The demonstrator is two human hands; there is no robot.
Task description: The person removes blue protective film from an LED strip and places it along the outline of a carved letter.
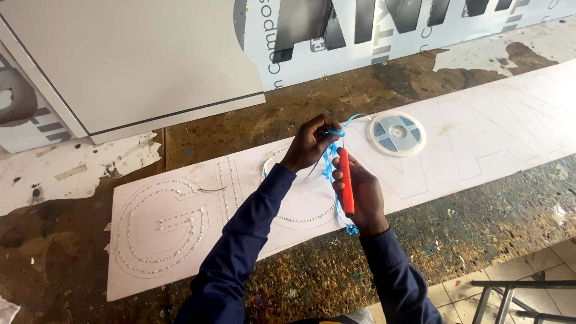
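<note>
left hand (309, 144) raised over the white letter board (480, 144), fingers pinching blue strip (331, 157) | right hand (360, 195) just below, fingers curled round upright red tool (346, 180) | reel (396, 133) nearby

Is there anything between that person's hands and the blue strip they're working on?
Nothing visible. The left hand pinches the blue strip directly, and the right hand, gripping a red-handled tool, is right against it too.

Your one head camera looks steeply down from above your arms, close over the near edge of the worktop (480, 210), facing its far edge.
</note>
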